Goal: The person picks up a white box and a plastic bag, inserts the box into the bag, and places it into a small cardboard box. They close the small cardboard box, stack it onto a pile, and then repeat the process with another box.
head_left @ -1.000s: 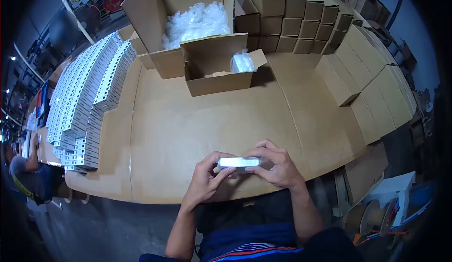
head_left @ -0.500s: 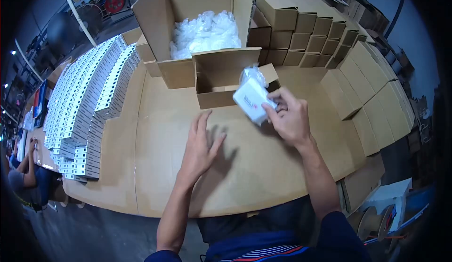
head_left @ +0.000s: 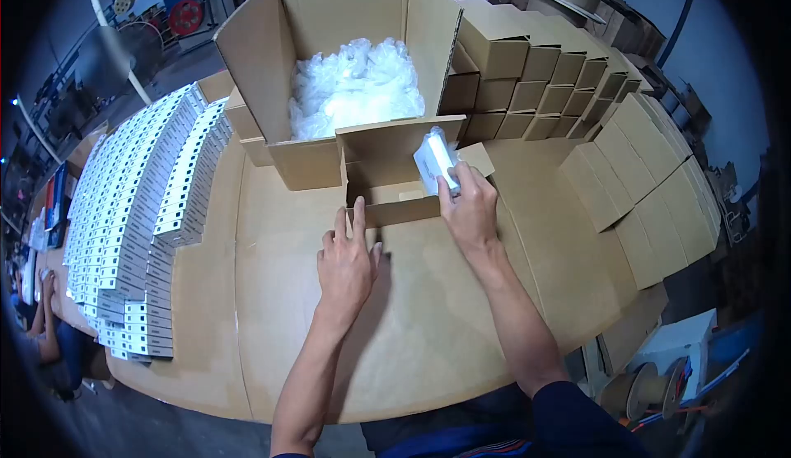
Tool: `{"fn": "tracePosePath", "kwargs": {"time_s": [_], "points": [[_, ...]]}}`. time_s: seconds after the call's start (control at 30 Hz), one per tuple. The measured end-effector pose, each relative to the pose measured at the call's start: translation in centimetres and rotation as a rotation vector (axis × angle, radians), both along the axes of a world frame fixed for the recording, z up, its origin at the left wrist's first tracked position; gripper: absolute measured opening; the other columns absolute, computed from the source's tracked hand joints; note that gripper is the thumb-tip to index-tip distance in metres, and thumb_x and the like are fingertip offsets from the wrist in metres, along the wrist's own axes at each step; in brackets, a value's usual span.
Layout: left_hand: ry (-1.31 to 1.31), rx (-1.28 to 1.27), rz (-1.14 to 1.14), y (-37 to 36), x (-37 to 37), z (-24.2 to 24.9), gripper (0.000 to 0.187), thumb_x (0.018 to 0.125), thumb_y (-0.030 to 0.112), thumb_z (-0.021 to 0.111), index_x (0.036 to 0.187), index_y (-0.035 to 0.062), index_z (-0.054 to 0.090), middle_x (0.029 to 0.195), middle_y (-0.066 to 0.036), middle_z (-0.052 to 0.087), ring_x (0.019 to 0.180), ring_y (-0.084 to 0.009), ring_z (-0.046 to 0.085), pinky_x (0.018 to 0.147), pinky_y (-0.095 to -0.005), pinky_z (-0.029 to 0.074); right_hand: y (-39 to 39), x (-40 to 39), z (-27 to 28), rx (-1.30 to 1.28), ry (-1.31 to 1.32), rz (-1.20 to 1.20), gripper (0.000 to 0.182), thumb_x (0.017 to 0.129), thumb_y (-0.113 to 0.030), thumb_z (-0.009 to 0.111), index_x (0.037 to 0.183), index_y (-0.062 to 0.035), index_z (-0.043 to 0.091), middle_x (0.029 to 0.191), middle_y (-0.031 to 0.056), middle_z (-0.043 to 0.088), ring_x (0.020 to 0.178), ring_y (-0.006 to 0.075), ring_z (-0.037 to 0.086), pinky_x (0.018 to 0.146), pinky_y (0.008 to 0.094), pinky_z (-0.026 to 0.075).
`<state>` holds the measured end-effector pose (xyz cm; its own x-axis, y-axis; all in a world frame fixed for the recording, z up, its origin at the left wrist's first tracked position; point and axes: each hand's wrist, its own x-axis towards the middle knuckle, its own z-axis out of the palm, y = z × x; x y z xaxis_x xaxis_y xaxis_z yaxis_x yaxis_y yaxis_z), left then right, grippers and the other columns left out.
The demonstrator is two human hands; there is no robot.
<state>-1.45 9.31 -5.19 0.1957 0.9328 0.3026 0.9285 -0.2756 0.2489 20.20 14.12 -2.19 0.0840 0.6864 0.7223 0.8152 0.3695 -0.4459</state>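
My right hand (head_left: 471,211) pinches a small white box (head_left: 435,160) wrapped in clear plastic. It holds the box tilted over the right end of an open brown carton (head_left: 401,212). The carton's back flap stands up, and a side flap sticks out on the right. My left hand (head_left: 346,259) has its fingers spread, fingertips right at the carton's front left edge; nothing is in it. Inside the carton, the bare cardboard floor shows on the left and middle.
Behind the carton stands a large box (head_left: 310,161) full of clear plastic bags (head_left: 356,83). Long stacks of white boxes (head_left: 124,219) line the left side. Brown cartons (head_left: 504,58) are piled at the back right, with more cartons (head_left: 651,186) at the right edge. A person (head_left: 51,326) sits far left.
My right hand has carried the white box left and turned it on edge over the carton. My left hand has moved forward to the carton's front edge. The camera view has tilted up slightly.
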Motion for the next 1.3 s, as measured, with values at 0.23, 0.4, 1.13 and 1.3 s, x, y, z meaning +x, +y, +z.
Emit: {"fn": "tracePosePath", "kwargs": {"time_s": [0.23,0.4,1.13,1.3], "points": [[0.018,-0.069,0.055,0.6,0.8,0.7,0.086,0.089,0.029,0.076,0.159,0.0081,0.031,0.142,-0.019,0.052,0.11,-0.0377,0.065,0.082,-0.0473,0.06,1.1,-0.3,-1.4,-0.096,-0.098,-0.107,0.017,0.083,-0.006,0.078,0.088,0.0016,0.064,0.088,0.0198,0.067,0.078,0.0414,0.067,0.07,0.0488,0.052],[0.029,-0.074,0.08,0.2,1.4,1.0,0.082,0.091,0.03,0.075,0.158,0.0079,0.034,0.141,-0.018,0.052,0.115,-0.0371,0.062,0.086,-0.0489,0.059,1.7,-1.1,-1.7,0.101,-0.231,-0.259,0.018,0.081,-0.005,0.078,0.084,0.0004,0.062,0.088,0.017,0.066,0.085,0.0409,0.063,0.077,0.0497,0.048],[-0.231,-0.07,0.13,-4.5,-8.1,2.1,0.09,0.088,0.026,0.076,0.162,0.011,0.026,0.143,-0.026,0.05,0.114,-0.0431,0.061,0.095,-0.05,0.052,-0.5,-2.9,-4.2,-0.373,-0.299,-0.385,0.066,0.101,-0.039,0.058,0.158,-0.0119,0.039,0.171,0.0172,0.011,0.157,0.0438,0.008,0.117,0.0744,0.006],[-0.175,0.182,0.375,-4.4,-18.7,-0.4,0.085,0.087,0.023,0.075,0.158,0.0049,0.032,0.142,-0.025,0.049,0.128,-0.043,0.049,0.106,-0.0516,0.043,-2.1,-12.5,2.2,-0.024,-0.127,0.083,0.082,0.092,-0.026,0.061,0.164,-0.0099,0.024,0.172,0.0177,0.014,0.158,0.0429,0.005,0.122,0.0667,0.003]]}}
